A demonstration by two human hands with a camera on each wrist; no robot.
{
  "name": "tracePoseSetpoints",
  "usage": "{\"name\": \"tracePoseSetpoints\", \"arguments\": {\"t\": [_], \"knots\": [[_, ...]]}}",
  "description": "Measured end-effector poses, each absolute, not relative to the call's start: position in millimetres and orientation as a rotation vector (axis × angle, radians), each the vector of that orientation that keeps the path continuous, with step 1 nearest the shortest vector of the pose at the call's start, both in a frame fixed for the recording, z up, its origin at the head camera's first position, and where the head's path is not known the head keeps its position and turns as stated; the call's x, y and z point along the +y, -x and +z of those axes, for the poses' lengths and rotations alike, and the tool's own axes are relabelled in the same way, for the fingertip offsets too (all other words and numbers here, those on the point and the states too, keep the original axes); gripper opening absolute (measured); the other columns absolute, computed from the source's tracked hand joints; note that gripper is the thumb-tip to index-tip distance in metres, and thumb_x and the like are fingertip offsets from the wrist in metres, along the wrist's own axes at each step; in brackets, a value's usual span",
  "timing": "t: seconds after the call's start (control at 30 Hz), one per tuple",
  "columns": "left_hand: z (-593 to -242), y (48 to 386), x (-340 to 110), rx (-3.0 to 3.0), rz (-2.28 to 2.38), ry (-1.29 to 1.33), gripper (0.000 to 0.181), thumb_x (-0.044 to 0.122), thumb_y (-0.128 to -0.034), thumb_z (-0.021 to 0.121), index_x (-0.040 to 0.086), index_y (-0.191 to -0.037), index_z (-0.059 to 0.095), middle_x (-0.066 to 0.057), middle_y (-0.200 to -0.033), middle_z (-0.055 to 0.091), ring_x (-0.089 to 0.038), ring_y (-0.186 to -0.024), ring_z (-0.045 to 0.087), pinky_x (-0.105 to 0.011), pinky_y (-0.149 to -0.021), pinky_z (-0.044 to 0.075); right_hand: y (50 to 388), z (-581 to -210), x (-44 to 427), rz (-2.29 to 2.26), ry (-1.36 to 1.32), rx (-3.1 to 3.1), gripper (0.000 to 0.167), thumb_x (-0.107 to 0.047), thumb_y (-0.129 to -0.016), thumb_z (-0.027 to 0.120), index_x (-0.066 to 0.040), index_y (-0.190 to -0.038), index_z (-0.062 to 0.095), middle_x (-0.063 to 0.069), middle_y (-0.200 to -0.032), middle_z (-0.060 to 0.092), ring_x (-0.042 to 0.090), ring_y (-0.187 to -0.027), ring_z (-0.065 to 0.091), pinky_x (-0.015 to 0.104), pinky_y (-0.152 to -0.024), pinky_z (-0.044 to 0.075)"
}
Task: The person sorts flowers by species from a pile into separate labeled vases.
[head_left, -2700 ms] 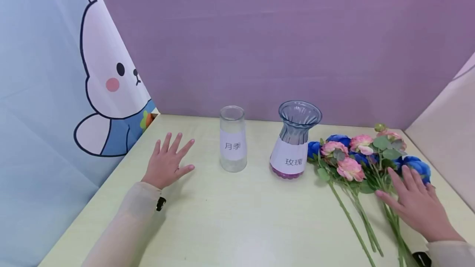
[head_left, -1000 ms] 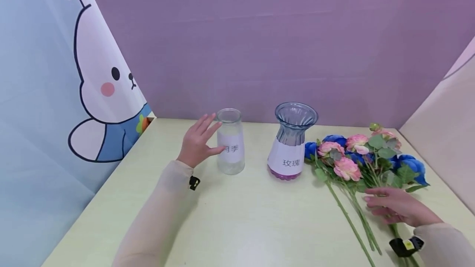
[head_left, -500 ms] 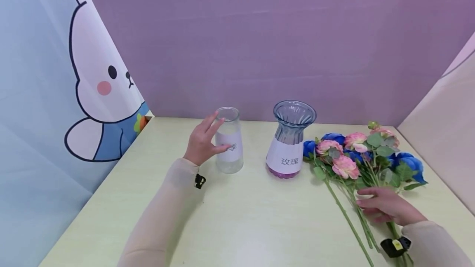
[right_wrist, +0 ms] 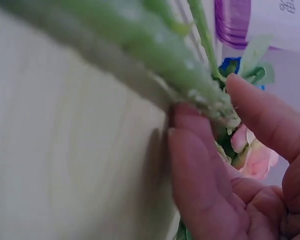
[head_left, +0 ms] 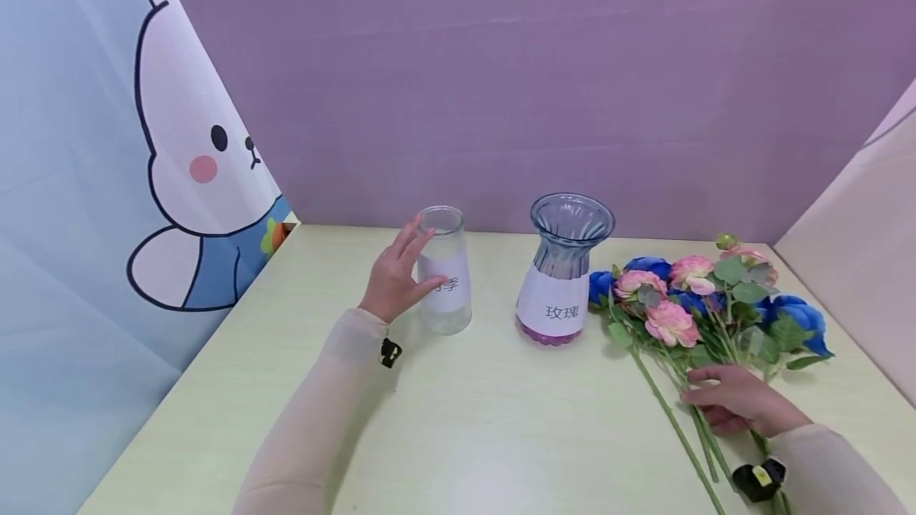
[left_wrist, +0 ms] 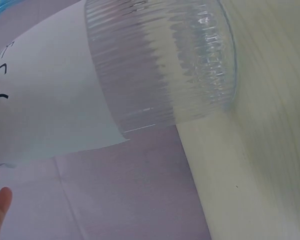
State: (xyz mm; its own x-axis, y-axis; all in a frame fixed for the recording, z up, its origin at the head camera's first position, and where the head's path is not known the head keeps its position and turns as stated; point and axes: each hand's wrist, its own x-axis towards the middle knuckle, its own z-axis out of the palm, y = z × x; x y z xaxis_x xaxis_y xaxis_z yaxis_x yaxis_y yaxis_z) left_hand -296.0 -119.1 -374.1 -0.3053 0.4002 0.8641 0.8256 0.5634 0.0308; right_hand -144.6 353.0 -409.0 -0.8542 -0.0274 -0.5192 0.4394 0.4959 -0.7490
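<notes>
Since 2.7 s ago: L hand [head_left: 395, 280] has come in from well L of the clear vase [head_left: 449, 249] to right beside it; R hand [head_left: 747, 402] has dropped from a blue bloom to the stems [head_left: 669, 420]. Vases & flowers [head_left: 673, 326] haven't moved on the bench [head_left: 444, 420].

Nearest: R hand, over the stems, thumb & fingers on either side of one (R wrist view); can't tell if they pinch it. Its black wrist unit [head_left: 758, 478] & the sleeve [head_left: 830, 463] hide some lower stem ends; the L-most stem runs past uncovered.

L hand next: fingers & thumb spread, thumb across front of the clear vase, covering part of its label. Contact unclear; in L wrist view fingertips show close by the label edge.

Flowers lie on R side of bench, pink & blue heads bunched w/ leaves, partly overlapping. Long axis runs roughly front-back, slanted: heads point away from person & a bit L, stem ends toward person & R.

Farther: clear vase abt mid-bench, upright, mouth up. Blue-rimmed vase [head_left: 561, 261], also upright w/ label & purple base, stands in the way btwn it and the flowers, just beside the L-most blue head. Behind: purple backdrop [head_left: 501, 86]; far L, blue cloth [head_left: 64, 261] w/ cartoon rabbit.
</notes>
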Motion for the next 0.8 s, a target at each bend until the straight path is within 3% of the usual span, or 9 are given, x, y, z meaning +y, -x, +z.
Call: {"name": "tracePoseSetpoints", "arguments": {"t": [0.17,0.27,0.43,0.8], "knots": [[-375.6,296.2,-118.3,-1.916,-0.627,0.991,0.085,0.017,-0.0590,0.090,0.002,-0.129,0.044,-0.029,-0.135,0.046,-0.045,-0.102,0.060,-0.053,-0.081,0.053,147.0,-408.4,348.3,-1.312,-0.338,2.299,0.066,-0.011,-0.088,0.066,0.020,-0.133,0.030,-0.001,-0.064,0.058,0.010,-0.054,0.055,0.030,-0.056,0.055],[-376.2,296.0,-117.8,-1.922,-0.638,0.988,0.084,0.017,-0.0599,0.089,0.002,-0.129,0.044,-0.029,-0.134,0.046,-0.045,-0.100,0.061,-0.054,-0.080,0.053,148.2,-408.5,347.7,-1.323,-0.329,2.291,0.051,-0.008,-0.088,0.065,0.021,-0.122,0.040,0.000,-0.068,0.063,0.010,-0.056,0.056,0.030,-0.056,0.055],[-376.7,294.1,-115.8,-1.943,-0.657,0.977,0.083,0.016,-0.0617,0.089,0.003,-0.129,0.043,-0.028,-0.135,0.045,-0.044,-0.100,0.060,-0.054,-0.079,0.053,147.4,-408.4,350.0,-1.369,-0.328,2.265,0.028,-0.004,-0.089,0.064,0.011,-0.108,0.052,0.002,-0.074,0.067,0.011,-0.059,0.060,0.029,-0.056,0.055],[-376.1,291.6,-114.6,-1.987,-0.673,0.945,0.080,0.014,-0.0631,0.089,0.002,-0.128,0.043,-0.027,-0.137,0.044,-0.045,-0.101,0.060,-0.054,-0.079,0.053,145.3,-403.2,351.7,-1.549,-0.227,2.163,0.020,-0.005,-0.093,0.060,0.003,-0.107,0.050,0.001,-0.076,0.066,0.009,-0.058,0.058,0.026,-0.056,0.054]]}}
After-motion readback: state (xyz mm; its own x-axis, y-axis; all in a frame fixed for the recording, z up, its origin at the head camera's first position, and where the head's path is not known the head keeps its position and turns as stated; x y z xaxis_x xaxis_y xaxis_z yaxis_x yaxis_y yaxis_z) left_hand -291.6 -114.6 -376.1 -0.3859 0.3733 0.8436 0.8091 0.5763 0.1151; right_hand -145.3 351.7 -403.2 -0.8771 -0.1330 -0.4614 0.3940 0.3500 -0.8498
